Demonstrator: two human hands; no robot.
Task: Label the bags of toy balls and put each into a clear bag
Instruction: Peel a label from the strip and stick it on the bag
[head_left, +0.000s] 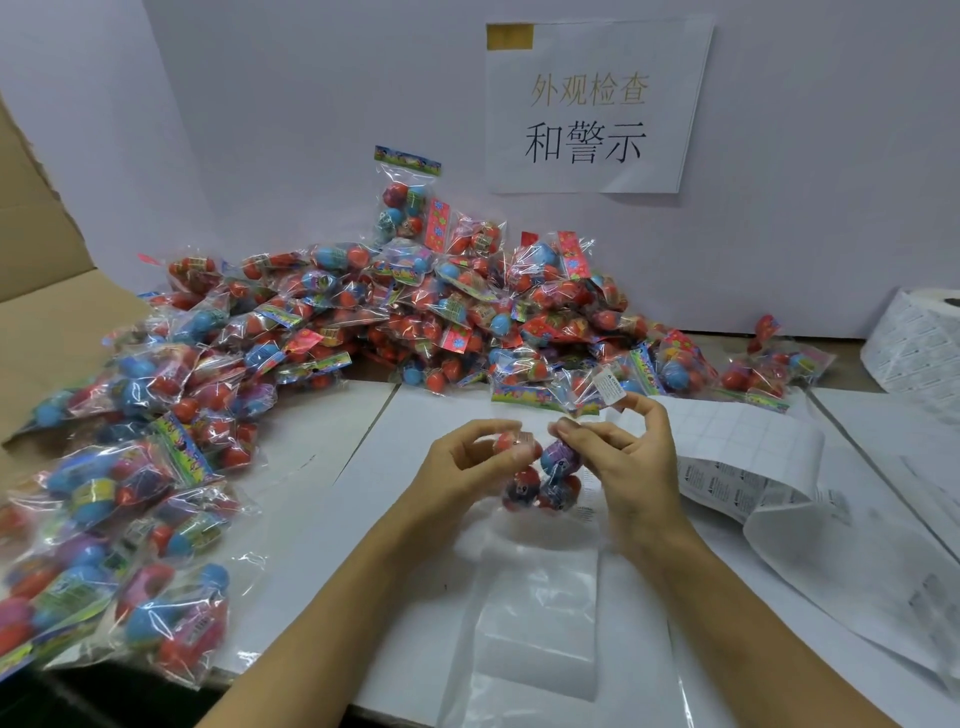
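A bag of toy balls (540, 475) sits at the centre of view, held up over the white surface (395, 519). The left hand (467, 462) pinches its top from nine o'clock; the right hand (623, 457) grips it from three o'clock. A clear bag (535, 613) lies at six o'clock, the heap of bags (363, 312) at eleven, a label strip (753, 467) at three.

Ball bags (415, 317) heaped at desk (363, 441) rear and left; label strip (753, 467) right; sign (592, 104) on wall behind; clear bags (535, 623) front centre.
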